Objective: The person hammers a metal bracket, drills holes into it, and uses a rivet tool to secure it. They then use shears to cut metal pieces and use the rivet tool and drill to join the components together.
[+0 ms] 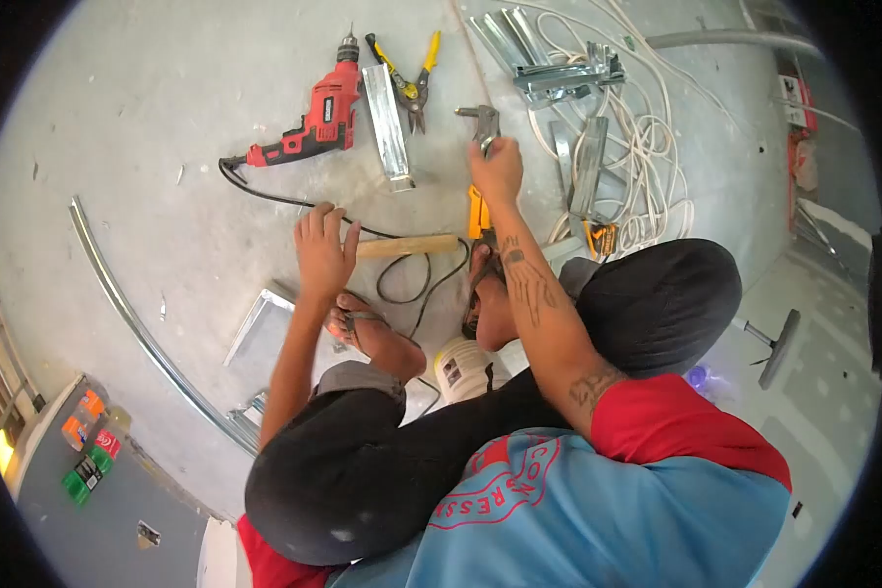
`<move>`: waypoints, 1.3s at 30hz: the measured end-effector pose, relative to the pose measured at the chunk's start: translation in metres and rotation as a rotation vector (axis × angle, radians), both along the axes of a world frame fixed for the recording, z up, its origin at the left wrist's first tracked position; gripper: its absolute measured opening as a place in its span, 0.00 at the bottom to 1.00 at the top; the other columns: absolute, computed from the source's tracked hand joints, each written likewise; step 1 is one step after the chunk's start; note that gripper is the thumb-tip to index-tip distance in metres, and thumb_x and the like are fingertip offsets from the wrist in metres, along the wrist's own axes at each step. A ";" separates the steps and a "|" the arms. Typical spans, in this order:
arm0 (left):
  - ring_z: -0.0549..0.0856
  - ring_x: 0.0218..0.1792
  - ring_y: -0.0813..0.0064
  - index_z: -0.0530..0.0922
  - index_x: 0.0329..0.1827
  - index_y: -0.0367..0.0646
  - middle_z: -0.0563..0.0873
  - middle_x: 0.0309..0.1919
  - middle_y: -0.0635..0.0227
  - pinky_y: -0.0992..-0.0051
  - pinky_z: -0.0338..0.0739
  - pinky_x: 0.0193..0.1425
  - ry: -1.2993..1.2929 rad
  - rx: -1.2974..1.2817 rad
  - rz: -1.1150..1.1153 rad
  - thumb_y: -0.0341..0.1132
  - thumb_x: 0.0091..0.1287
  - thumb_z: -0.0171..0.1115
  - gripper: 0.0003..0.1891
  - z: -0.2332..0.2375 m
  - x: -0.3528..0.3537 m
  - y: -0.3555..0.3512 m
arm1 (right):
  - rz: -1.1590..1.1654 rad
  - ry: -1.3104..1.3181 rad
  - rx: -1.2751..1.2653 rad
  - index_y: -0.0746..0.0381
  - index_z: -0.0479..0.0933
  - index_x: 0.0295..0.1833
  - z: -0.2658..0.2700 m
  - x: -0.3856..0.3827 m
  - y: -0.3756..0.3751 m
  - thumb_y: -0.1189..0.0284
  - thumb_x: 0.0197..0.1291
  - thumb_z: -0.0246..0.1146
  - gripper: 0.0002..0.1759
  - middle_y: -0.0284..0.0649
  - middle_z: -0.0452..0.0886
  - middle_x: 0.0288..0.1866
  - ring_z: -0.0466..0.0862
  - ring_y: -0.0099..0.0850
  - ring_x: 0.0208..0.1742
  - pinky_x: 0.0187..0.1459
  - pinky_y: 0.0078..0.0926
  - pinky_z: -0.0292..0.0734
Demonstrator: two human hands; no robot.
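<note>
My right hand [497, 171] is wrapped round a hand riveter with a grey metal head [482, 122] and an orange handle [478, 211]. Its nose points left, above the floor by my foot. My left hand [324, 247] is open, palm down, fingers stretched over the black cord [274, 196]. Beside its thumb lies the end of a wooden handle [409, 246]. Ahead of my hands are a red corded drill [325, 118], a short metal channel [388, 127] and tin snips with yellow grips [412, 88].
Cut metal channels [559, 73] and loops of white cable [647, 167] lie at right. A long curved metal strip [147, 318] crosses the left floor. A white bucket [465, 370] stands between my legs. Bottles [93, 470] rest on a grey surface at lower left.
</note>
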State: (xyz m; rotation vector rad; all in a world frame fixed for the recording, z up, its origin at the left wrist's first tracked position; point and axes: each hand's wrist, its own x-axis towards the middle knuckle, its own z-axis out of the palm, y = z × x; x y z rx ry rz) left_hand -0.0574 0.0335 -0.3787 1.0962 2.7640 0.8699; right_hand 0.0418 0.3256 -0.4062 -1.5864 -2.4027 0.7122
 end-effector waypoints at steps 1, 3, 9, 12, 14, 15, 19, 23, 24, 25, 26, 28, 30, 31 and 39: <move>0.79 0.54 0.55 0.80 0.52 0.40 0.81 0.51 0.59 0.56 0.70 0.63 -0.024 0.010 -0.159 0.40 0.67 0.67 0.16 0.022 -0.012 0.004 | -0.004 -0.291 0.133 0.68 0.80 0.54 -0.028 0.019 0.007 0.47 0.58 0.70 0.34 0.53 0.87 0.47 0.86 0.54 0.47 0.51 0.44 0.81; 0.80 0.51 0.56 0.80 0.50 0.40 0.82 0.48 0.59 0.59 0.72 0.60 -0.031 0.013 -0.312 0.38 0.67 0.68 0.15 0.068 -0.035 0.017 | -0.079 -0.237 -0.159 0.70 0.78 0.56 -0.039 0.036 0.003 0.47 0.55 0.71 0.38 0.57 0.85 0.50 0.85 0.57 0.51 0.53 0.47 0.80; 0.85 0.45 0.52 0.79 0.49 0.40 0.84 0.43 0.56 0.57 0.78 0.52 -0.115 -0.255 -0.694 0.41 0.69 0.65 0.14 0.125 -0.045 0.090 | -0.057 0.033 -0.232 0.71 0.79 0.44 -0.009 0.033 0.003 0.50 0.58 0.71 0.30 0.60 0.85 0.42 0.86 0.56 0.47 0.49 0.49 0.79; 0.85 0.44 0.47 0.79 0.49 0.40 0.85 0.43 0.52 0.51 0.80 0.47 -0.268 -0.300 -0.560 0.41 0.67 0.66 0.15 0.061 -0.029 0.155 | -0.120 0.077 -0.305 0.70 0.79 0.44 0.066 0.022 0.006 0.57 0.58 0.72 0.25 0.60 0.85 0.40 0.86 0.57 0.45 0.48 0.49 0.79; 0.86 0.46 0.46 0.79 0.46 0.39 0.85 0.43 0.51 0.52 0.81 0.49 -0.296 -0.330 -0.490 0.39 0.65 0.66 0.14 0.005 -0.023 0.199 | -0.003 0.068 -0.208 0.71 0.77 0.44 0.147 0.030 0.002 0.60 0.60 0.71 0.23 0.58 0.85 0.37 0.85 0.58 0.42 0.44 0.49 0.78; 0.86 0.46 0.46 0.79 0.45 0.39 0.85 0.43 0.50 0.52 0.81 0.49 -0.295 -0.300 -0.420 0.38 0.65 0.67 0.13 -0.020 -0.019 0.220 | 0.049 0.113 -0.179 0.71 0.76 0.44 0.181 0.033 0.001 0.61 0.61 0.70 0.21 0.56 0.84 0.35 0.85 0.55 0.38 0.41 0.47 0.77; 0.86 0.46 0.46 0.80 0.43 0.38 0.85 0.43 0.48 0.53 0.82 0.50 -0.328 -0.181 -0.168 0.35 0.63 0.66 0.11 -0.076 0.001 0.278 | 0.066 0.360 -0.299 0.66 0.72 0.44 0.317 0.069 -0.001 0.68 0.69 0.67 0.13 0.34 0.78 0.28 0.79 0.25 0.29 0.30 0.26 0.72; 0.86 0.46 0.47 0.79 0.45 0.38 0.85 0.42 0.48 0.54 0.82 0.50 -0.376 -0.152 -0.033 0.32 0.62 0.64 0.11 -0.093 0.022 0.307 | 0.122 0.777 -0.313 0.61 0.70 0.48 0.361 0.104 0.034 0.77 0.67 0.63 0.09 0.34 0.71 0.29 0.70 0.19 0.20 0.20 0.16 0.64; 0.87 0.46 0.49 0.79 0.45 0.37 0.85 0.44 0.50 0.56 0.83 0.49 -0.319 -0.199 -0.027 0.32 0.63 0.62 0.10 -0.102 0.029 0.308 | 0.095 0.879 -0.348 0.61 0.70 0.51 0.363 0.100 0.034 0.72 0.68 0.65 0.12 0.35 0.72 0.28 0.70 0.20 0.18 0.19 0.17 0.65; 0.87 0.46 0.51 0.79 0.45 0.36 0.85 0.46 0.52 0.59 0.83 0.48 -0.262 -0.248 -0.022 0.32 0.64 0.61 0.10 -0.106 0.034 0.310 | 0.063 0.981 -0.386 0.61 0.71 0.53 0.366 0.098 0.033 0.66 0.69 0.66 0.16 0.36 0.72 0.27 0.70 0.22 0.17 0.18 0.18 0.65; 0.87 0.46 0.51 0.79 0.45 0.36 0.85 0.46 0.52 0.59 0.83 0.48 -0.248 -0.249 -0.003 0.32 0.64 0.61 0.10 -0.105 0.037 0.313 | 0.155 1.126 -0.560 0.61 0.71 0.57 0.365 0.104 0.039 0.59 0.69 0.66 0.21 0.36 0.73 0.26 0.70 0.23 0.16 0.17 0.19 0.66; 0.87 0.45 0.55 0.78 0.44 0.38 0.85 0.45 0.53 0.58 0.82 0.47 -0.216 -0.154 0.033 0.30 0.67 0.57 0.07 -0.092 0.042 0.308 | 0.051 1.365 -0.817 0.60 0.69 0.67 0.355 0.123 0.036 0.41 0.66 0.61 0.38 0.36 0.74 0.23 0.71 0.25 0.15 0.17 0.22 0.68; 0.88 0.42 0.57 0.78 0.43 0.38 0.86 0.42 0.54 0.60 0.82 0.44 -0.309 -0.030 0.089 0.28 0.68 0.57 0.05 -0.057 0.036 0.302 | 0.176 1.395 -0.779 0.59 0.70 0.66 0.347 0.121 0.041 0.40 0.66 0.59 0.38 0.36 0.74 0.23 0.71 0.25 0.15 0.17 0.22 0.68; 0.88 0.38 0.59 0.78 0.42 0.38 0.87 0.39 0.55 0.62 0.82 0.41 -0.404 0.105 0.126 0.26 0.68 0.56 0.04 -0.026 0.026 0.303 | 0.294 1.425 -0.718 0.59 0.71 0.66 0.346 0.118 0.044 0.38 0.67 0.57 0.38 0.35 0.74 0.22 0.71 0.25 0.15 0.17 0.23 0.68; 0.89 0.40 0.76 0.83 0.49 0.29 0.89 0.40 0.61 0.79 0.83 0.46 -0.710 1.081 0.082 0.24 0.71 0.65 0.08 0.321 0.007 0.213 | 0.293 1.056 -0.520 0.66 0.76 0.47 0.353 0.103 0.007 0.62 0.69 0.68 0.17 0.40 0.80 0.38 0.74 0.20 0.27 0.31 0.19 0.70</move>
